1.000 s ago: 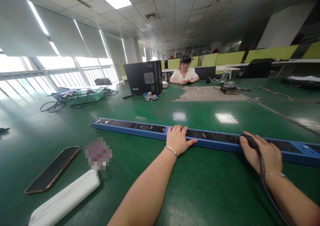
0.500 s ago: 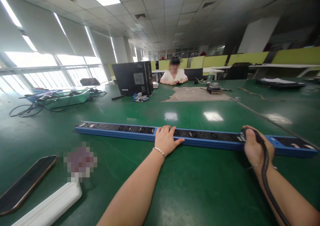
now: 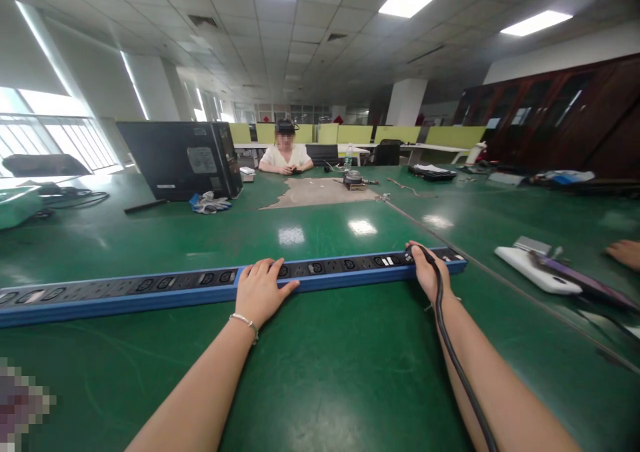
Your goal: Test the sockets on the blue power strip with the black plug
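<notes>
A long blue power strip with a black socket face lies across the green table. My left hand rests on its middle, fingers spread over the top and thumb out to the right. Near the strip's right end, my right hand is closed around the plug end of a black cable, at the socket face. The plug is mostly hidden by my fingers, so whether it sits in a socket cannot be told. From that hand the cable runs down along my right forearm.
Beyond the strip stand a black computer case and gloves. A person sits across the table. At right are a white device, a purple phone-like object and another person's hand. A green basket is far left.
The view has turned to the right, so the strip and table items appear further left. My left hand still lies on the strip, and my right hand still holds the cable end at it.
</notes>
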`<state>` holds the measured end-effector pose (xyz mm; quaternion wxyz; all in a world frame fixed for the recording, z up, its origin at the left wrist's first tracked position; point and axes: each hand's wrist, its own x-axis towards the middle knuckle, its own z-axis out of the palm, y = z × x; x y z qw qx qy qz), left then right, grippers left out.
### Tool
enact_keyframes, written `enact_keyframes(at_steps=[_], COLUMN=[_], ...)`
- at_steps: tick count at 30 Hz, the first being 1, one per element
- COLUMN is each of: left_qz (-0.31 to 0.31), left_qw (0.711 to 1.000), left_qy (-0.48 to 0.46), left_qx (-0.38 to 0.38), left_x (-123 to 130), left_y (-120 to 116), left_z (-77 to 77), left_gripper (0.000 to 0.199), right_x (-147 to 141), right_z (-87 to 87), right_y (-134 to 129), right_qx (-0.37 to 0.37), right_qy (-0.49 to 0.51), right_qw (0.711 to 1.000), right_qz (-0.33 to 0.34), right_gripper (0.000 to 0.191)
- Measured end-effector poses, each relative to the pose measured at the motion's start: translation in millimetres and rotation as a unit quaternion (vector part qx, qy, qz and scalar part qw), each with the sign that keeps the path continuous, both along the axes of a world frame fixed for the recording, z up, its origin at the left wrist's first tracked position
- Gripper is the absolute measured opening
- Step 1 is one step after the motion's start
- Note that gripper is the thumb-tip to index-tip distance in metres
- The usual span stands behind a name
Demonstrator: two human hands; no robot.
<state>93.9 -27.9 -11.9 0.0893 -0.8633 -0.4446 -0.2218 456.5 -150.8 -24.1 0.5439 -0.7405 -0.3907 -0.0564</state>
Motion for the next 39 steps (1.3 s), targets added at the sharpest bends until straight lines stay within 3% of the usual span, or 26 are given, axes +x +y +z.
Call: enact_keyframes(at_steps=[4,8,19,26,32,34,36,37,39], left_qz=[-0.004,-0.002,-0.004,-0.002,0.003,0.003,0.002,0.002,0.0], left_qw=[1.0,1.0,1.0,1.0,1.0,1.0,1.0,1.0,1.0], left_qy=[0.005,0.007,0.017,0.015,0.013,0.014,0.016,0.018,0.021], left_qx=[0.004,0.002,0.018,0.008,0.002,0.005,0.009,0.011,0.013], left_x=[-0.2,0.2,-1.0,0.0,0.4,0.0,-0.4,-0.5,-0.6], left_y=[-0.1,0.5,1.2,1.0,1.0,1.3,1.7,1.9,2.2], left_z=[0.6,0.5,-1.5,-0.2,0.0,-0.3,-0.4,-0.4,-0.4], left_gripper=[0.058,0.059,0.06,0.059,0.057,0.058,0.058,0.059,0.059], right_x=[19.3,26.7,29.3,15.7,9.3,14.3,23.0,27.9,37.5], right_z=[-1.2,-0.9,2.5,-4.9,-6.4,-0.6,4.8,6.1,5.7], right_y=[-6.5,-3.4,1.7,-0.8,1.1,0.0,-4.6,-8.0,-15.4], right_qx=[-0.017,-0.081,-0.145,-0.161,-0.068,0.043,0.177,0.199,0.169], right_qy=[-0.023,-0.048,-0.07,-0.176,-0.139,-0.086,-0.022,-0.005,0.009], right_qw=[0.999,0.996,0.987,0.97,0.987,0.994,0.98,0.976,0.983], right_qz=[-0.014,0.006,-0.008,-0.038,-0.029,-0.045,-0.089,-0.088,-0.069], right_gripper=[0.047,0.044,0.043,0.036,0.037,0.043,0.049,0.049,0.048])
